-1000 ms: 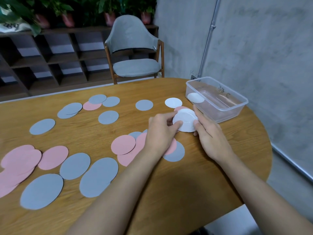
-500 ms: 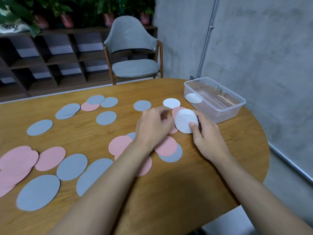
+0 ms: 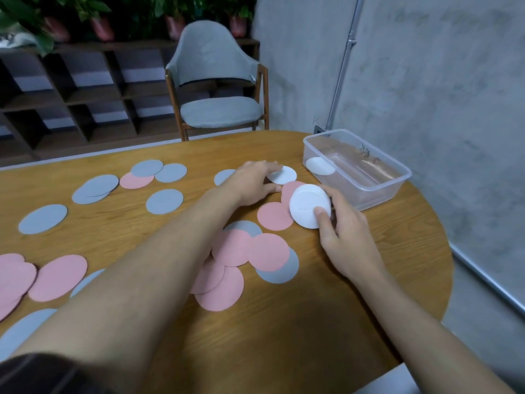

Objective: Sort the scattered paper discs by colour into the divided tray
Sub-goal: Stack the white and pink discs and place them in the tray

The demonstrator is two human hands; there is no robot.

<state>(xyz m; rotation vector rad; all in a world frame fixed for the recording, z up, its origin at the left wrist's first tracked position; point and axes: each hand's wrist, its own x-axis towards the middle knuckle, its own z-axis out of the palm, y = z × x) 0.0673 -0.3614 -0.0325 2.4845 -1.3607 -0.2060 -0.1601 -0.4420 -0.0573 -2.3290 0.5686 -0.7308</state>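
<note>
The right hand [image 3: 346, 240] grips a tilted stack of white paper discs [image 3: 306, 207], thumb on its face, just beside the clear plastic tray [image 3: 379, 194] near the oval wooden counter's [image 3: 284, 336] far right edge. The left hand [image 3: 252, 180] lies flat, fingers touching a single white paper disc [image 3: 285, 176]. Pink paper discs [image 3: 268, 251] and grey paper discs [image 3: 164, 201] crowd the left; bare wood lies along the near edge

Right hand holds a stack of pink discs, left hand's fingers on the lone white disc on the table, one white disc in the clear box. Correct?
One slip: the stack in the right hand is white, not pink; the head view shows it. The rest holds: left hand on the lone white disc, one white disc in the clear box.
</note>
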